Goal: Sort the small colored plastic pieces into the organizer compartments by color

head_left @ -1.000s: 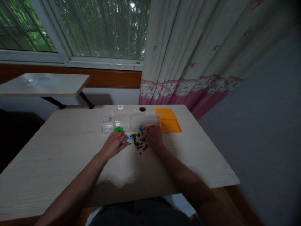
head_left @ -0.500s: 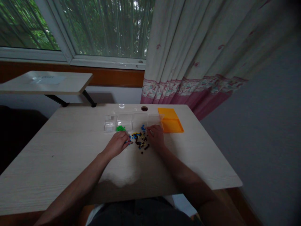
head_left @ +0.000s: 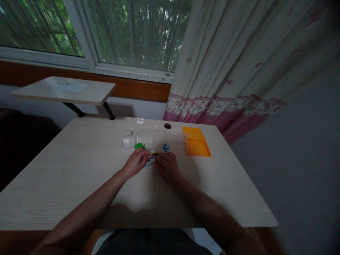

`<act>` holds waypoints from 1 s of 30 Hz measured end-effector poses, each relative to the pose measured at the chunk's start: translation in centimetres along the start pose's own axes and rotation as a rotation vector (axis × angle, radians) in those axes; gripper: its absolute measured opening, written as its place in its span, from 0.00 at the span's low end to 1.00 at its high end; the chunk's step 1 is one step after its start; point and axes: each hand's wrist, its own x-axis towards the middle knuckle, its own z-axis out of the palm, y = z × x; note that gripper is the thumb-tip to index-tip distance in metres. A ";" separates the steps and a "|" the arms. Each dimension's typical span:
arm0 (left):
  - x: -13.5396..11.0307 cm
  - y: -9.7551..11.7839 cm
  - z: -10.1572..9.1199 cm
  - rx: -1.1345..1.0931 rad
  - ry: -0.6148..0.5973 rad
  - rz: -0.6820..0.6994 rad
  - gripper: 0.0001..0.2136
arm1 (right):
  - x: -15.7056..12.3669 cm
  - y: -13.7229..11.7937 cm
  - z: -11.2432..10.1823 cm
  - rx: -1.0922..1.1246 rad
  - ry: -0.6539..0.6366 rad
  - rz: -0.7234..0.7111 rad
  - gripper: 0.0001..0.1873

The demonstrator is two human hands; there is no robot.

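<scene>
A small heap of blue, yellow and dark beads (head_left: 153, 158) lies on the pale wooden table (head_left: 79, 170). My left hand (head_left: 136, 162) rests at the heap's left side, fingers curled on the beads. My right hand (head_left: 166, 165) lies over the heap's right part and hides most of it, its fingers bent down onto the beads. Just behind the hands stands a clear box with compartments (head_left: 148, 139); one holds green beads (head_left: 139, 145), another blue beads (head_left: 166, 146). What the fingers pinch is too small to see.
An orange lid (head_left: 196, 146) lies right of the clear box. A round hole (head_left: 167, 125) is in the table near its far edge. A second small table (head_left: 66, 91) stands at the back left under the window. A curtain (head_left: 239, 60) hangs at the right.
My right hand has slid left over the bead heap, covering the dark beads. My left hand has stayed at the heap's left. The view has tilted and shifted slightly.
</scene>
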 end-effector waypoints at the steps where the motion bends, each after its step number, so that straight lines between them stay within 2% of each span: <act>1: 0.0 0.1 0.1 -0.024 -0.003 -0.005 0.09 | 0.0 0.0 0.0 -0.003 0.003 -0.010 0.16; 4: -0.1 0.7 0.3 -0.074 -0.025 -0.013 0.11 | -0.1 0.1 0.1 -0.003 0.024 -0.028 0.16; 11: -0.3 1.2 0.6 -0.102 -0.055 0.014 0.12 | -0.3 0.4 0.3 0.026 0.096 -0.024 0.06; 21: -0.2 2.1 0.1 -0.072 -0.075 0.045 0.14 | -0.1 0.0 -0.1 0.031 0.023 0.027 0.07; 30: -0.1 2.1 0.1 -0.020 -0.110 0.059 0.15 | -0.2 0.0 -0.1 0.016 0.015 0.038 0.06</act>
